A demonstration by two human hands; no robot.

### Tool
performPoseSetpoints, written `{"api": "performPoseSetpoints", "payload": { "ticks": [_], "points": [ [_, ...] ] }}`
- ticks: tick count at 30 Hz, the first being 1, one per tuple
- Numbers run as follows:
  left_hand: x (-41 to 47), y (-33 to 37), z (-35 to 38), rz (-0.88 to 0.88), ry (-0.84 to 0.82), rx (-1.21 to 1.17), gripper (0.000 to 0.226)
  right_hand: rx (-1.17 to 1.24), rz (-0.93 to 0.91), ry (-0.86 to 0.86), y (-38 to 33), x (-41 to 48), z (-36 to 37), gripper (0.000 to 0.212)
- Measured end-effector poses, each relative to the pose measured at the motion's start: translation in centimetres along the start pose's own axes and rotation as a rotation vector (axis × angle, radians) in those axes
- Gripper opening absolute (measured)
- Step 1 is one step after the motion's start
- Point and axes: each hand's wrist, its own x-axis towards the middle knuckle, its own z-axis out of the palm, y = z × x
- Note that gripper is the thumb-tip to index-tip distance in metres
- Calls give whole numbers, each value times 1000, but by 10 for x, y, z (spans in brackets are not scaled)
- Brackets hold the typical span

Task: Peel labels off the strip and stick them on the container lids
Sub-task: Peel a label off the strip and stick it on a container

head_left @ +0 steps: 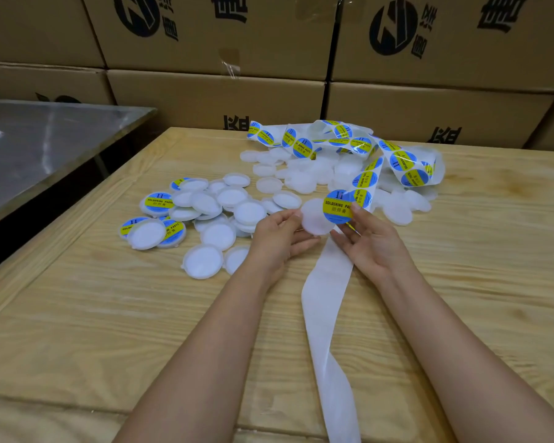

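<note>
The left hand [279,238] grips a white lid [314,219] by its left edge. The right hand [371,241] pinches a round blue and yellow label [337,206] at its right edge, over the lid's right side, with its print reading left to right. The strip [327,314] runs lengthwise from the hands toward the person and back to a tangled heap. Piles of lids [205,215] lie on the wooden table [77,314], with cardboard boxes [205,33] behind and a metal table [45,135] to the left.
</note>
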Motion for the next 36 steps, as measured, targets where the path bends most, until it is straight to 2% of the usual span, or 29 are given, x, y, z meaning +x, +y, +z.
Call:
{"api": "performPoseSetpoints", "payload": {
  "ticks": [7, 31, 36],
  "points": [
    [-2, 0, -2, -3, -66, 56, 27, 40, 0, 12, 7, 1, 3, 6],
    [-3, 0, -4, 4, -134, 41, 17, 56, 15, 75, 8, 2, 6, 8],
    [-2, -2, -3, 5, -78, 75, 17, -127, -53, 140, 13, 1, 6, 2]
  ]
}}
